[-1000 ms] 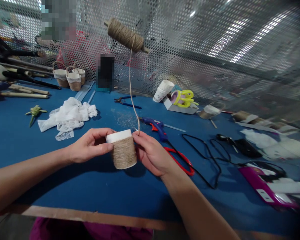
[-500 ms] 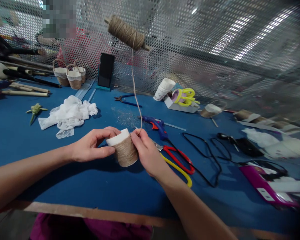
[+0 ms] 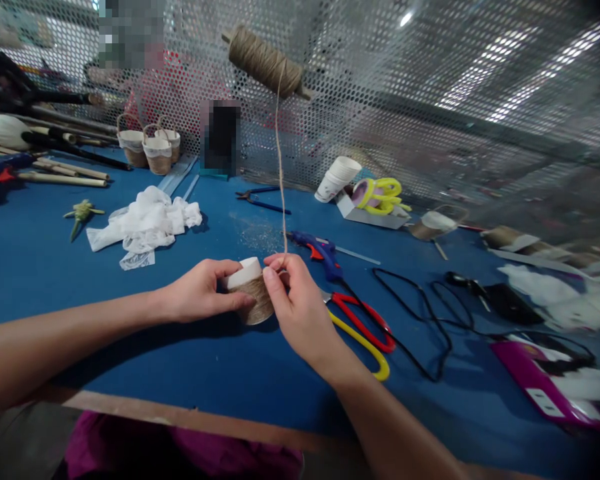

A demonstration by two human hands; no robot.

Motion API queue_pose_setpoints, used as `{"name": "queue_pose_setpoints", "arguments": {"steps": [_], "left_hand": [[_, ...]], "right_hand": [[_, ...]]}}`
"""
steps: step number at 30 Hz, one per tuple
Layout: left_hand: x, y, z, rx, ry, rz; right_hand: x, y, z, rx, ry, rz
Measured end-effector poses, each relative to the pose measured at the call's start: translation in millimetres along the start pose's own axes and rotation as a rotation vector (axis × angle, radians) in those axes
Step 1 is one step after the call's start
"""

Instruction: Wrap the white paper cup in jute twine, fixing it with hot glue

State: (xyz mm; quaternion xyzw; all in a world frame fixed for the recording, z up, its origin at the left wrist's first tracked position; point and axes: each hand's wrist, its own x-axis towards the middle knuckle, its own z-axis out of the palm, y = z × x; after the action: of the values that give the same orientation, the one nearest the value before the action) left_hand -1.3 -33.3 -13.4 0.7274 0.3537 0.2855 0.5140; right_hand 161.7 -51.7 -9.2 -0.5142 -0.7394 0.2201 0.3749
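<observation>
A small white paper cup (image 3: 255, 300), tilted on its side, is wrapped in brown twine with a white band bare at its rim. My left hand (image 3: 205, 290) grips it from the left, the thumb on the twine and the other fingers at the rim, partly hidden. On the cup's right, my right hand (image 3: 300, 303) pinches the twine (image 3: 282, 167) between thumb and fingers. That strand rises to a twine spool (image 3: 265, 61) hung on a rod at the mesh. Scissors (image 3: 365, 323) with red and yellow handles lie right of my right hand.
Behind the hands lie a blue glue gun (image 3: 325, 257), pliers (image 3: 263, 199) and white lace (image 3: 147, 223). Small twine baskets (image 3: 157, 155) and stacked paper cups (image 3: 337, 177) stand near the mesh. A black cord (image 3: 443, 333) and a purple power strip (image 3: 527, 383) are at right.
My right hand has turned at the cup's side, its fingers more curled around the twine. My left thumb has moved further over the wrapped side. The whole view has shifted slightly.
</observation>
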Motion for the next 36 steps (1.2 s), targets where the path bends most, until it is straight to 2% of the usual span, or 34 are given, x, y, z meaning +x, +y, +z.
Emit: {"name": "queue_pose_setpoints", "arguments": {"steps": [8, 16, 22, 30, 36], "left_hand": [[-1.3, -1.3, -1.8, 0.049, -0.013, 0.031], [-3.0, -4.4, 0.0, 0.096, 0.032, 0.119], [-2.8, -6.5, -1.4, 0.07, -0.012, 0.153], [-2.0, 8.0, -2.9, -0.012, -0.087, 0.006], [3.2, 11.9, -4.2, -0.021, -0.036, -0.051]], "right_hand": [[-1.5, -5.3, -3.9, 0.085, 0.028, -0.043], [2.7, -0.9, -1.8, 0.135, -0.076, 0.124], [2.0, 3.6, 2.1, 0.121, -0.08, 0.057], [0.8, 6.4, 3.9, 0.047, -0.063, 0.073], [0.5, 6.5, 4.4, -0.089, 0.003, -0.062]]}}
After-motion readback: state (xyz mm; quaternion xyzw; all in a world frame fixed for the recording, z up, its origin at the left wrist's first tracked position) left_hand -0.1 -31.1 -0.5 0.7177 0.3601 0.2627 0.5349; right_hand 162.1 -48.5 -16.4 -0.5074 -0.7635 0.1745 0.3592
